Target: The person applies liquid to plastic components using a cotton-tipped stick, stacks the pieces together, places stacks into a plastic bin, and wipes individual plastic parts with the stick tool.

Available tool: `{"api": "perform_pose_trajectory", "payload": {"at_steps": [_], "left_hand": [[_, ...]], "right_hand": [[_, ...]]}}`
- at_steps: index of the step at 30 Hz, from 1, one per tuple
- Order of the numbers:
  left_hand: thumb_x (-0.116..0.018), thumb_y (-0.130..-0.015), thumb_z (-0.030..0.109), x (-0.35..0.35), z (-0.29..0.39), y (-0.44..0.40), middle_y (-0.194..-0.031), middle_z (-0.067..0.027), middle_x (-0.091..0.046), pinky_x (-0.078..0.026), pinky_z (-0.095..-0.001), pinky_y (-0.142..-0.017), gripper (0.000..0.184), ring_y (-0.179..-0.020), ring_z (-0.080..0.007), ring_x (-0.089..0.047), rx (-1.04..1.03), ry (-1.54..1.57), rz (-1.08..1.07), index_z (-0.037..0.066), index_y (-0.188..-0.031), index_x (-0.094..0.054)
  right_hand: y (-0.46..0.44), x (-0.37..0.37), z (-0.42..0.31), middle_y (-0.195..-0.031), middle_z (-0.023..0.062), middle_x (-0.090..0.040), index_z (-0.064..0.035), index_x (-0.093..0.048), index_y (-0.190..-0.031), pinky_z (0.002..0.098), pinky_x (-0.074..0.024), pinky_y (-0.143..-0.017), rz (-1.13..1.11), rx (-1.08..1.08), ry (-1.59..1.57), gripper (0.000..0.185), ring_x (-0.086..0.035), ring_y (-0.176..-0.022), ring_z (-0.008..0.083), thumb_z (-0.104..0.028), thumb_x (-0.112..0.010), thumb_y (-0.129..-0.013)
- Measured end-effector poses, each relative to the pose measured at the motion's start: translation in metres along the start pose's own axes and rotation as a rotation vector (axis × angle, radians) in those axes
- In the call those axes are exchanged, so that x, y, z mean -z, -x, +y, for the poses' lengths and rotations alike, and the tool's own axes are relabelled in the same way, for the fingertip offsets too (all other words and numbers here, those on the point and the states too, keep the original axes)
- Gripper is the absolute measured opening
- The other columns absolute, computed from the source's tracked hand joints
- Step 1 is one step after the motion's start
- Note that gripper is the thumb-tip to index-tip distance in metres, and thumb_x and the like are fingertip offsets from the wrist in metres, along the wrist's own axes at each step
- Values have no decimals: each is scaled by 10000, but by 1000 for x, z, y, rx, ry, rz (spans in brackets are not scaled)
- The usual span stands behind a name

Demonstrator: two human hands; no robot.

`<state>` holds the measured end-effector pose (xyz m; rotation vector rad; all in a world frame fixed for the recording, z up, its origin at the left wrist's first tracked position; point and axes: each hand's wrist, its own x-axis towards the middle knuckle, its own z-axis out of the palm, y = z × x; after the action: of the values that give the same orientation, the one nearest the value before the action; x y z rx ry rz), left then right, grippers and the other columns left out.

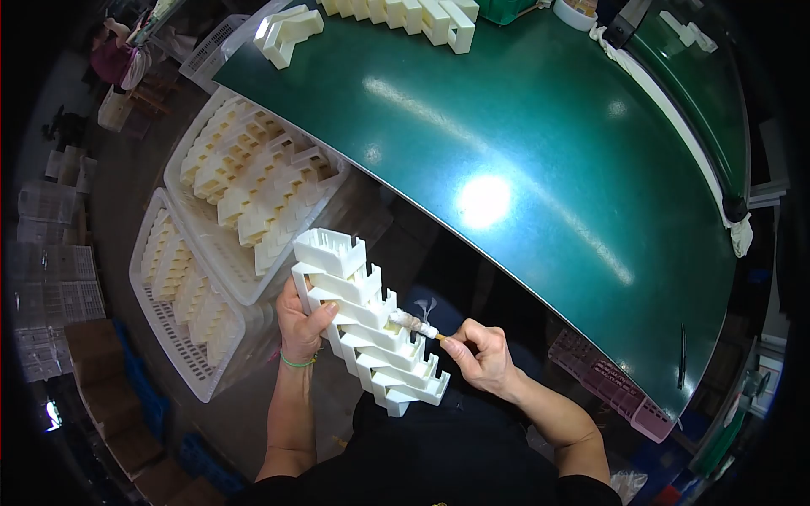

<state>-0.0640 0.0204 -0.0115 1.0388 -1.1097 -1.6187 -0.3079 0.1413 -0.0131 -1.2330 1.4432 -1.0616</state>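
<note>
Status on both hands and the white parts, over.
Left hand gripping stack of white parts. Right hand pinching thin stick, its white-wrapped end at the stack's side. Nothing visible blocking either hand.

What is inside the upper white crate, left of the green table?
In the crate, stacked rows of cream plastic parts can be seen. What lies beneath them is covered, so I cannot tell.
</note>
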Motion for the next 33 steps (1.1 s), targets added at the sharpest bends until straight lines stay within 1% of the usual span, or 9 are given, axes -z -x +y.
{"api": "perform_pose_trajectory", "payload": {"at_steps": [3, 8, 11, 12, 15, 20, 23, 29, 33], "left_hand": [[-685, -717, 105, 2, -5, 2, -1076, -109, -619, -481, -305, -863, 518, -947, -162, -606, -5, 21, 23, -41, -1177, -499], [-687, -714, 106, -4, 3, 0, -1064, -104, -624, -481, -304, -863, 519, -942, -163, -608, -3, 9, 13, -40, -1176, -500], [-689, -712, 105, -9, 8, 0, -1062, -102, -624, -481, -301, -860, 521, -943, -159, -606, -17, -43, -27, -40, -1175, -500], [-690, -711, 103, -11, 11, 1, -1061, -102, -623, -482, -299, -857, 520, -941, -158, -607, -22, -64, -35, -39, -1174, -501], [-693, -707, 101, -13, 9, 4, -1056, -101, -624, -483, -296, -849, 520, -936, -157, -608, -41, -45, -15, -38, -1171, -504], [-702, -699, 96, -8, 8, 1, -1049, -104, -629, -483, -297, -848, 532, -935, -162, -611, -5, -37, -20, -37, -1174, -502], [-701, -700, 98, -11, 12, 0, -1052, -105, -629, -481, -298, -850, 534, -939, -162, -610, -10, -45, -50, -36, -1177, -501], [-698, -707, 84, -10, 11, 0, -1060, -104, -628, -474, -298, -866, 531, -952, -158, -607, -40, -37, -54, -34, -1185, -498], [-700, -708, 84, -15, 17, -3, -1058, -101, -628, -473, -300, -870, 535, -952, -160, -608, 3, -38, -101, -35, -1188, -496]], "right_hand": [[-4, 4, 16, -524, 112, -545, -16, -554, -649, 310, -398, -410, -49, 17, 392, 240, -553, -435, 209, -123, -678, -824], [-16, 6, 8, -530, 99, -552, -6, -577, -687, 294, -394, -412, 158, 57, 89, 208, -526, -426, 167, -121, -678, -827], [-28, 3, -14, -535, 99, -555, -9, -572, -681, 291, -393, -414, 101, 196, 60, 217, -530, -431, 164, -126, -673, -833], [-28, 2, -15, -536, 101, -555, -9, -567, -676, 294, -401, -420, 24, 91, -8, 220, -538, -433, 181, -127, -678, -824], [-33, 4, 5, -534, 100, -551, -8, -560, -673, 292, -404, -426, -22, 28, 332, 231, -539, -438, 183, -134, -674, -829], [-44, -2, -1, -531, 107, -537, 0, -541, -666, 286, -391, -424, 179, 78, 7, 250, -520, -437, 171, -125, -673, -838], [-54, -3, -21, -533, 107, -538, -3, -537, -666, 284, -394, -426, 99, 213, 34, 252, -521, -441, 168, -127, -665, -844], [-64, -1, -3, -530, 97, -539, -6, -538, -662, 285, -395, -426, 11, 74, 292, 253, -530, -445, 166, -128, -669, -841], [-74, -1, -36, -531, 73, -540, -8, -528, -662, 272, -381, -434, 286, 289, 34, 246, -493, -443, 129, -103, -661, -847]]}}
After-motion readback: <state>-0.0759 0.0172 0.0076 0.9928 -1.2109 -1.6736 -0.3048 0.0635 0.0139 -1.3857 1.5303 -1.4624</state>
